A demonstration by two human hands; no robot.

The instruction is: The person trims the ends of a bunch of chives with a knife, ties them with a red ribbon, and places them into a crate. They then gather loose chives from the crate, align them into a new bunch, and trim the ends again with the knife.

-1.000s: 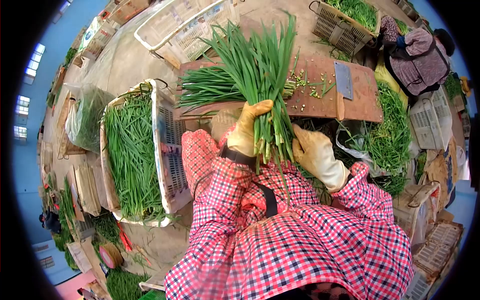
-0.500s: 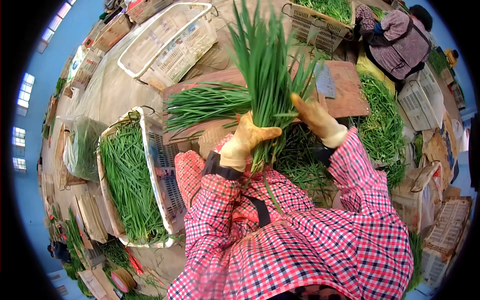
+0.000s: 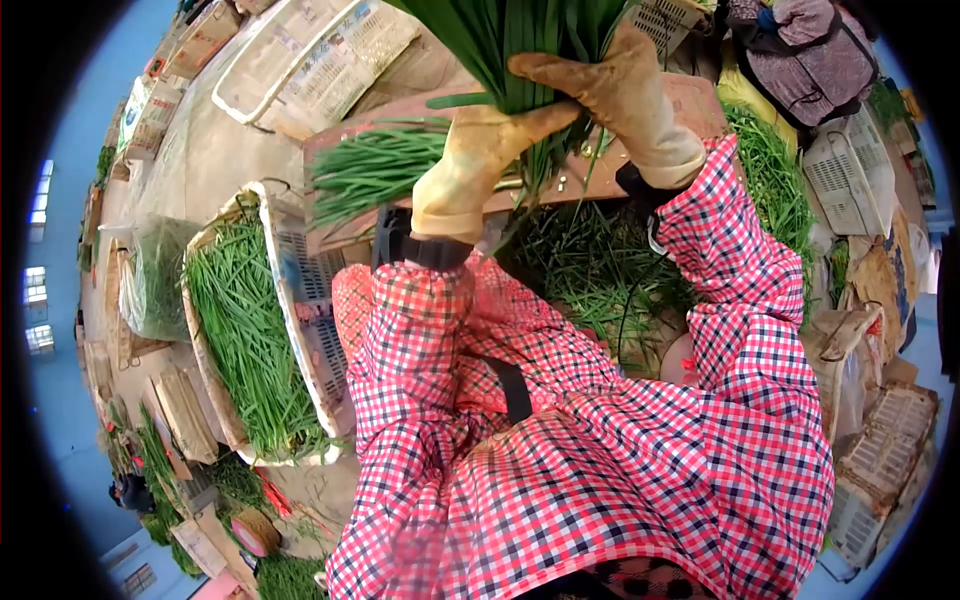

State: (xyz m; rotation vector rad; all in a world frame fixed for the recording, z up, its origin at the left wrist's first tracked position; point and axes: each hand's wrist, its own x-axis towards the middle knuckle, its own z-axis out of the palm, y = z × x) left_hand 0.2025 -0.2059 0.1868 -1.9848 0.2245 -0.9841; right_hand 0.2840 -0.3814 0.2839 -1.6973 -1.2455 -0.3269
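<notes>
In the head view I hold a bunch of long flat green leaves, which look like garlic chives (image 3: 520,45), upright at the top centre. My left hand (image 3: 472,168), in a stained yellow glove, wraps round the lower part of the bunch. The gloved right hand (image 3: 640,110) grips the bunch just above, from the right side, its fingers across the leaves. A second heap of chives (image 3: 375,170) lies on the reddish wooden board (image 3: 690,100), left of my hands. Loose leaves (image 3: 590,270) lie below the board, in front of my lap.
On my left stands a white crate (image 3: 285,320) full of chives, with a plastic bag of greens (image 3: 165,280) beyond it. Another white crate (image 3: 310,60) is at the back left. A co-worker (image 3: 805,65) sits at the upper right, near piled greens (image 3: 770,190).
The bunch and both my hands have moved up and away from my body. My right hand, formerly apart with thumb raised, has closed on the bunch. The view has shifted slightly.
</notes>
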